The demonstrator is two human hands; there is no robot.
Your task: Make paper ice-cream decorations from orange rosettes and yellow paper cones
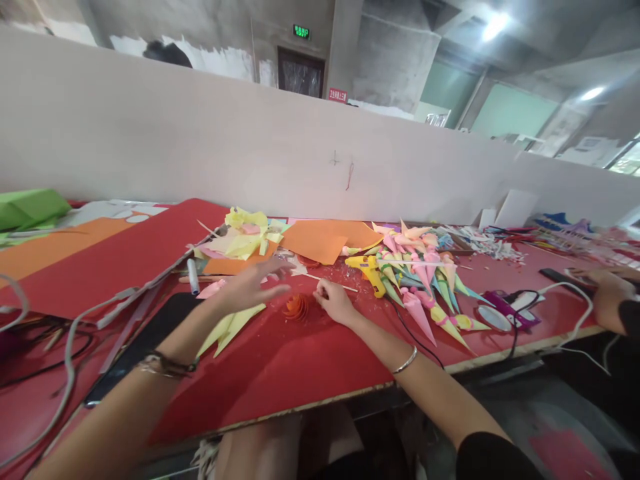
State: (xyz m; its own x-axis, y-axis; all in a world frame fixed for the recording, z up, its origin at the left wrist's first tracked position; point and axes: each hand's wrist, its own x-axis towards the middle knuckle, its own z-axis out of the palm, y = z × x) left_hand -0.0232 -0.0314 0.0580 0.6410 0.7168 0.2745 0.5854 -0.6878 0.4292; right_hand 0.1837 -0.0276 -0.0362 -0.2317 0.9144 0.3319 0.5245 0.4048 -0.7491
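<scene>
An orange-red spiral paper piece (296, 307) rests on the red tabletop (280, 373) between my hands. To its upper left, my left hand (257, 285) hovers with its fingers spread and holds nothing. Just right of the spiral, my right hand (334, 300) has its fingers curled together near the piece's edge; whether something small is between them cannot be made out. A thin pale stick (345, 287) lies behind my right hand. The yellow glue gun (369, 272) lies to the right, beside a pile of colourful paper cones (420, 267).
Orange sheets (320, 240) and yellow paper scraps (245, 233) lie at the back. A black phone-like slab (145, 347), a marker (193, 276) and white cables are at left. A purple device (510, 310) and another person's hand (607, 287) are at right.
</scene>
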